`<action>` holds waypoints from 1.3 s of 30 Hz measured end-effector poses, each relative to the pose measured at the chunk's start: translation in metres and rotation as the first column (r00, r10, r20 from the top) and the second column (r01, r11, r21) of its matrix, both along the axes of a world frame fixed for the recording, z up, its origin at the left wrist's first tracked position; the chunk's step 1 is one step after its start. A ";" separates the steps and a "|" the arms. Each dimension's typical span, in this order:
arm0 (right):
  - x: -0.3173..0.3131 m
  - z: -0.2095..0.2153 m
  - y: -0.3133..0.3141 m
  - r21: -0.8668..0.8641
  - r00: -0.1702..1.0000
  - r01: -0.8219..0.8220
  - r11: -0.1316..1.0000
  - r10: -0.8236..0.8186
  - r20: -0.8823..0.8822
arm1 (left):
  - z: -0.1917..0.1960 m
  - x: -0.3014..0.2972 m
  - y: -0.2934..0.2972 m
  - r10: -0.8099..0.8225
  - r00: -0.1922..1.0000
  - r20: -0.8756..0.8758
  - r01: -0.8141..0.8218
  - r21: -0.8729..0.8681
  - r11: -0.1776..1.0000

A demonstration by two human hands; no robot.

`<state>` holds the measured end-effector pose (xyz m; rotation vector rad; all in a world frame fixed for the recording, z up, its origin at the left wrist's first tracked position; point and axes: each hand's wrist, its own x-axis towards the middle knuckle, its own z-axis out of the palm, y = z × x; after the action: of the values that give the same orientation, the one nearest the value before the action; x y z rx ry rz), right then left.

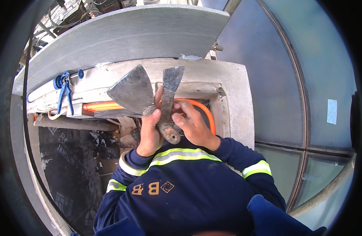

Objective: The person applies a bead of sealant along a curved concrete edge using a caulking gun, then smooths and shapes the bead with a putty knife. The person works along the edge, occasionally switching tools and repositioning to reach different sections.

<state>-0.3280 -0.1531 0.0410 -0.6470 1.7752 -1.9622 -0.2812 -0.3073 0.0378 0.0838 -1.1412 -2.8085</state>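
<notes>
Seen from above: far left, a blue caulking gun (64,88) w/ a white tube lies on a pale, dusty concrete ledge (236,98), its trigger frame hanging over the edge. Below it a dark pit (70,165) w/ black sheeting & scraps of debris. An orange hose (104,106) runs along the recess under the ledge, passes behind the hands & curves down on the right.

Centre: the left hand (149,133) is closed round the handle of a wide scraper (131,92), a flat, fan-shaped steel blade, grey & smeared w/ dried compound, pointing up & to the left above the fist. Just beside it the right hand (192,126) is wrapped round a narrow putty knife (171,84); its slimmer, ragged-tipped blade rises nearly upright above the fingers, while the crusted, rounded handle butt sticks out below, between the two hands. The two blades stand close, fanning apart at the tips; handles seem to touch near the thumbs.

Both sleeves are navy work fabric w/ yellow-and-silver reflective bands. Behind the ledge, a grey curved slab (129,35). Right: smooth blue-grey glazed panels (303,78) in dark frames, one w/ a small white sticker
</notes>
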 end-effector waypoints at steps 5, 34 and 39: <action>0.001 -0.009 -0.008 0.038 0.971 0.180 0.983 -0.184 0.156 | -0.013 -0.006 0.016 -0.006 1.000 -0.016 0.001 -0.308 0.951; -0.121 -0.015 0.054 0.647 0.729 0.572 0.504 0.051 -0.683 | -0.048 0.028 -0.038 0.214 0.965 0.149 -0.188 -0.171 0.967; -0.138 0.004 0.061 0.759 0.805 0.450 0.470 0.154 -0.572 | -0.046 0.021 -0.034 0.164 0.973 0.161 -0.139 -0.161 0.977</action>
<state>-0.4664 -0.0925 0.0448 -0.7190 2.9379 -0.5964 -0.2602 -0.3416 -0.0080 0.3923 -1.3165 -2.6141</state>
